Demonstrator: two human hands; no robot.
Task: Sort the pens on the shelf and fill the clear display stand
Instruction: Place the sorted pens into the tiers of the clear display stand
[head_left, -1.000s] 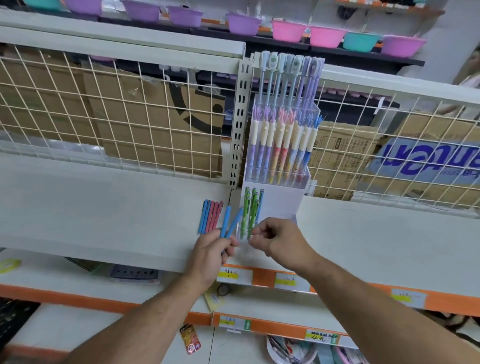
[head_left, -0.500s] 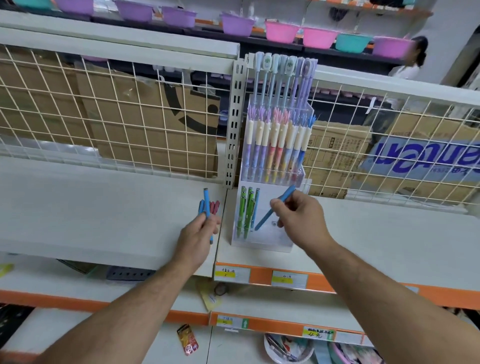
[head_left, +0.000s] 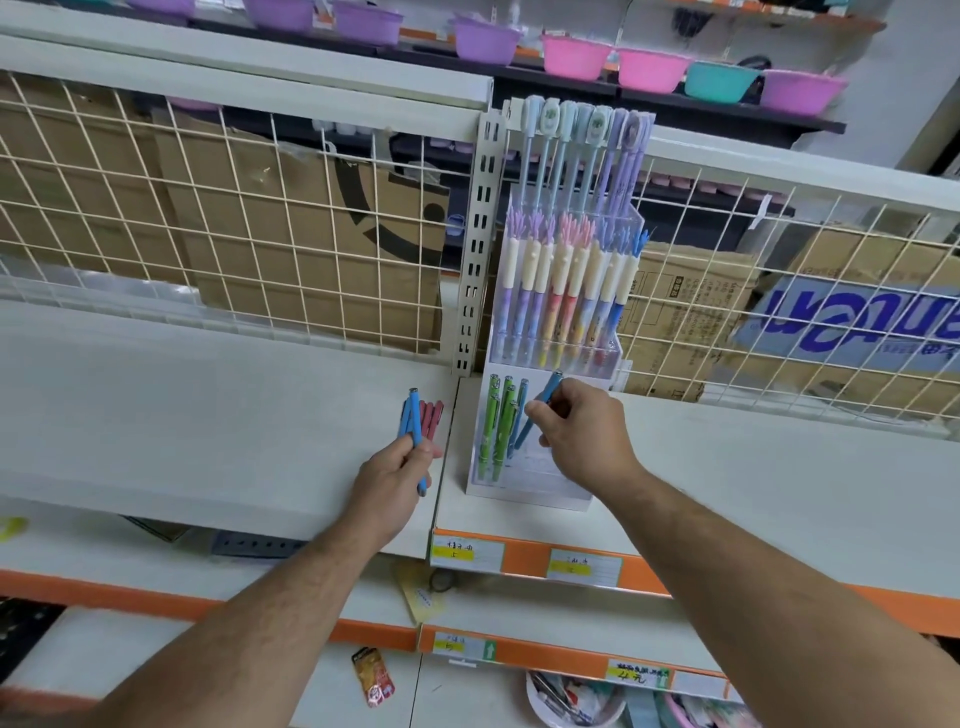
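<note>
My right grip (head_left: 576, 431) is closed on a blue pen (head_left: 549, 391), pinching it near the middle. The pen is tilted, and its lower end dips into the front tier of the clear stand (head_left: 524, 493). Just left of that grip, a small cluster of green pens (head_left: 494, 431) already stands upright in the same tier. The space under the grip and to its right looks unfilled. Above and beyond the grip, the two back tiers are packed with taller pens (head_left: 561, 291), so I judge those rows finished.

My left grip (head_left: 392, 467) is wrapped around a second blue pen (head_left: 415, 415), holding it low on the barrel with the top pointing away from me. Just beyond that grip, a few red pens (head_left: 434, 413) lie side by side on the shelf (head_left: 208, 415). There may be another blue one right against the held pen, but I cannot tell whether it is in the grip or lying loose.

By my reckoning the job is well past halfway. The greens are in, the blues are going in now, and the reds on the shelf are not yet moved. The front tier looks to have room for them.
</note>
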